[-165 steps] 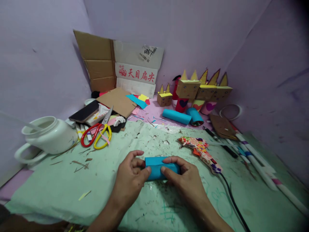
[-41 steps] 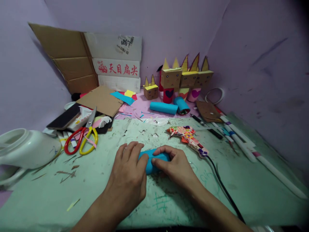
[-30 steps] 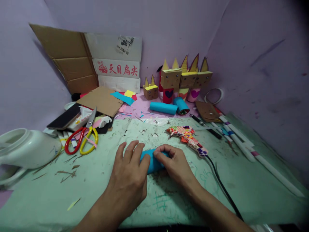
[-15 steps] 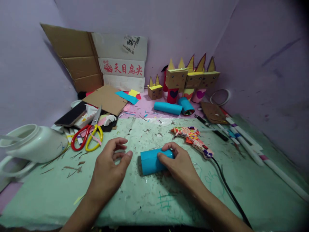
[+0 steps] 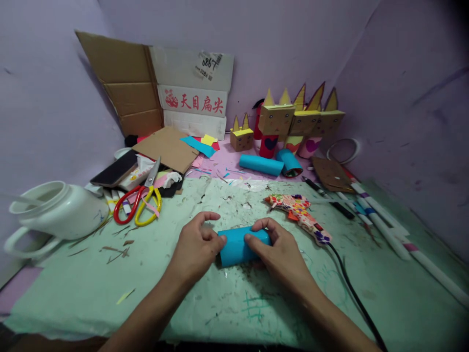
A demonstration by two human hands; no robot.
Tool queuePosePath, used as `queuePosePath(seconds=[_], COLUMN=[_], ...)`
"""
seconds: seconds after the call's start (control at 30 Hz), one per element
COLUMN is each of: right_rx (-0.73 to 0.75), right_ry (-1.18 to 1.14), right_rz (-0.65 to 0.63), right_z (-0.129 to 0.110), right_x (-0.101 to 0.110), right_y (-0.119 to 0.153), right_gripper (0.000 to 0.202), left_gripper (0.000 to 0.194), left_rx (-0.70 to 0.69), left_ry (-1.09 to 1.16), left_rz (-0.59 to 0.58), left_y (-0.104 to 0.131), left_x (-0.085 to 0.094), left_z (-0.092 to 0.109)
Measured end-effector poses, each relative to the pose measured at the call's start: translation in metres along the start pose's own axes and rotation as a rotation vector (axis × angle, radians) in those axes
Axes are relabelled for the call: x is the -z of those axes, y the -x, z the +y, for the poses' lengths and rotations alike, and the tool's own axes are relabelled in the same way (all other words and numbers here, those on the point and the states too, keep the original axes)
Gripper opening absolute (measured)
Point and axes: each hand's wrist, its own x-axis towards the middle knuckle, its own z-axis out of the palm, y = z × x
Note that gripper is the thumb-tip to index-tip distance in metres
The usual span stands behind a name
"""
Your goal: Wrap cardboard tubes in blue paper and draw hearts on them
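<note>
A blue paper-covered tube (image 5: 236, 247) lies sideways low over the green table covering. My right hand (image 5: 276, 247) grips its right end, thumb on the near side and fingers over the top. At the tube's left end, my left hand (image 5: 200, 242) has its thumb against the edge and its index finger stretched out above; its other fingers are curled and partly hidden. Beyond the hands to the right lies a flower-patterned glue gun (image 5: 300, 215) with a black cord. Another blue tube (image 5: 261, 165) and a shorter blue roll (image 5: 289, 163) lie farther back.
Scissors (image 5: 141, 200), a white teapot (image 5: 60, 210) and a phone (image 5: 114, 168) are at the left. Cardboard figures with pointed ears (image 5: 276, 121) stand at the back, near an opened carton (image 5: 194, 100). White rolled tubes (image 5: 384, 234) and a black pen (image 5: 330, 198) lie right.
My left hand has moved right and its thumb has come to the blue tube's left end. My right hand still holds the tube. The view has shifted slightly.
</note>
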Motion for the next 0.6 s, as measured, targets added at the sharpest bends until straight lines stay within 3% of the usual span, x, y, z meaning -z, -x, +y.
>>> queuePosePath(seconds=[0.3, 0.6], right_rx=[-0.082, -0.077], right_ry=[-0.452, -0.362], right_rz=[-0.102, -0.057], right_z=[0.002, 0.000], right_x=[0.011, 0.008], right_y=[0.004, 0.001], right_gripper=[0.049, 0.050], left_gripper=[0.047, 0.051], left_rx=[-0.012, -0.039], left_ry=[0.032, 0.028], left_rz=[0.010, 0.024], left_y=[0.003, 0.003], left_x=[0.000, -0.002], left_z=[-0.001, -0.002])
